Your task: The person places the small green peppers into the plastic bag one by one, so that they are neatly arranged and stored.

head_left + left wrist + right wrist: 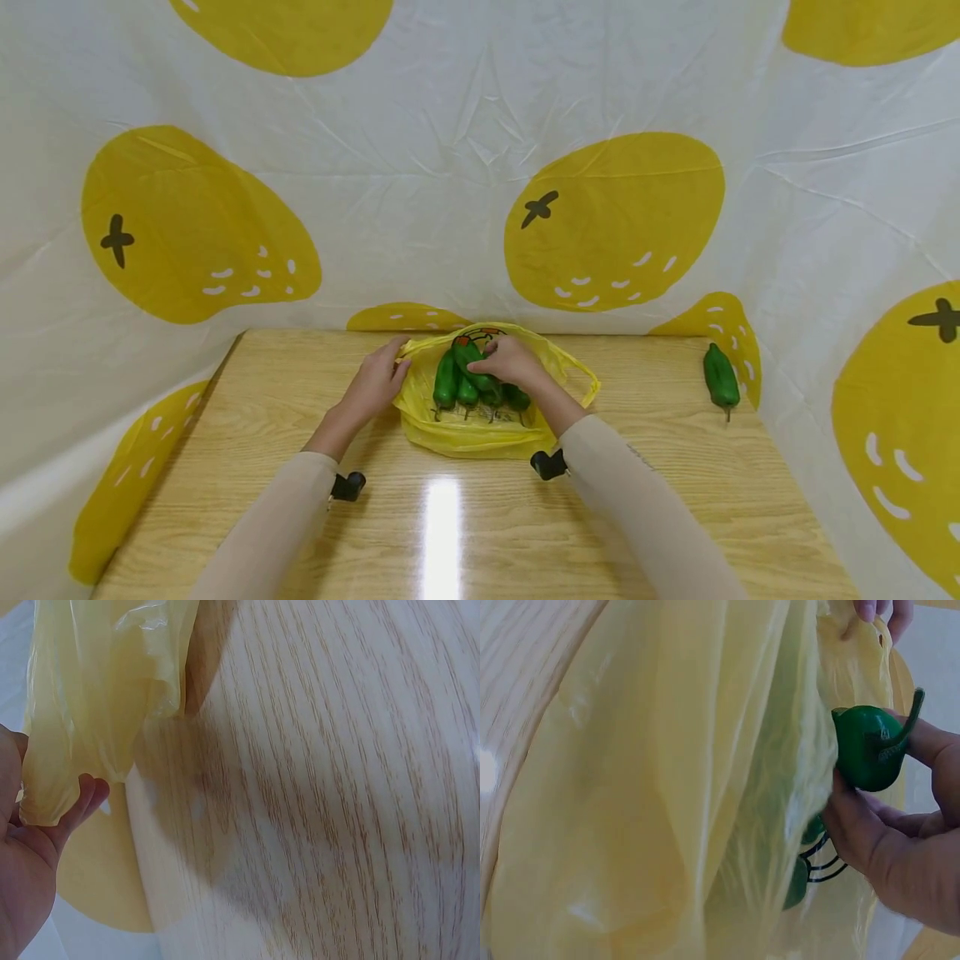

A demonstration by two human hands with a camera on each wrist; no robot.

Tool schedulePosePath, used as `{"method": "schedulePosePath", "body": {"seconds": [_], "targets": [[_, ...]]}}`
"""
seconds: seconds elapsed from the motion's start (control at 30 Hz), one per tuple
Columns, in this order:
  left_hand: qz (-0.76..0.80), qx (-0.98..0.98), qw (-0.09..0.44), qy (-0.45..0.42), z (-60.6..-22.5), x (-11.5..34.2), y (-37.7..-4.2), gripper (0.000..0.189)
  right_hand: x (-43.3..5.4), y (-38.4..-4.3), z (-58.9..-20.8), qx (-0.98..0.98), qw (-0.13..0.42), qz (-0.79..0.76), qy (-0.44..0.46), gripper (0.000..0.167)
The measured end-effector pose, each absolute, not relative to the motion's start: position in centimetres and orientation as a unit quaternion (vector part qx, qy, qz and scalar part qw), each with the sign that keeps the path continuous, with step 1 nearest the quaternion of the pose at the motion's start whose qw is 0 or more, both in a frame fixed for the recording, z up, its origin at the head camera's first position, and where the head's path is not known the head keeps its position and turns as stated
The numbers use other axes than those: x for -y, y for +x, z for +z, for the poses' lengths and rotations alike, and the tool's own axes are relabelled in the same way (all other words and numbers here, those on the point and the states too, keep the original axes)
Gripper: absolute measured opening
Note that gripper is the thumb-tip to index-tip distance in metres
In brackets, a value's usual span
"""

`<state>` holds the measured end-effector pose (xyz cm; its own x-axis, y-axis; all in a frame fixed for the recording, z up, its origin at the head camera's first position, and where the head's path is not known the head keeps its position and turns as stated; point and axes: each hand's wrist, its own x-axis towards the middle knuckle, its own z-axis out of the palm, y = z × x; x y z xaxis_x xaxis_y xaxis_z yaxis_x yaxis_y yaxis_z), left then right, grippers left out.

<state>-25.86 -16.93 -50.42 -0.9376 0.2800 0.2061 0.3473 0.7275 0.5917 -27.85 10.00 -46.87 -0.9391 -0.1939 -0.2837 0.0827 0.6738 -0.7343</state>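
A yellow plastic bag (442,437) lies with its mouth spread on the wooden table, several green peppers (446,383) inside it. At the bag's left edge, my left hand (372,383) pinches the rim; the left wrist view shows the thin plastic (90,697) between thumb and fingers. My right hand (513,362) reaches into the bag's mouth and holds one green pepper (866,750) by its sides, its stem pointing out towards the wrist camera. Part of that pepper is hidden behind the plastic in the right wrist view.
Another green pepper (722,379) lies apart at the table's right side, near the edge. A white cloth (420,208) with large yellow fruit prints stands behind and on both sides of the wooden table (285,392). Light glares off the table's front middle.
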Motion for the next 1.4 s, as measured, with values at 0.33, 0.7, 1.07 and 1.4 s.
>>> {"method": "schedulePosePath", "body": {"seconds": [0.33,0.7,1.07,1.4], "targets": [[-0.327,0.928,0.052,-0.172,-50.4,16.8,-25.9,0.047,-9.1,-27.3,-47.0,-0.905,0.153,-0.394,-0.050,0.053],[-0.328,0.927,0.055,-0.175,-50.6,16.9,-25.9,0.045,-8.5,-27.2,-47.6,-0.893,0.162,-0.418,-0.046,0.063],[-0.327,0.928,0.057,-0.170,-50.7,16.7,-26.1,0.046,-8.3,-27.6,-47.8,-0.880,0.181,-0.438,-0.030,0.070],[-0.325,0.930,0.048,-0.166,-50.5,16.6,-26.1,0.046,-7.7,-27.8,-48.3,-0.876,0.183,-0.446,-0.017,0.075]]}}
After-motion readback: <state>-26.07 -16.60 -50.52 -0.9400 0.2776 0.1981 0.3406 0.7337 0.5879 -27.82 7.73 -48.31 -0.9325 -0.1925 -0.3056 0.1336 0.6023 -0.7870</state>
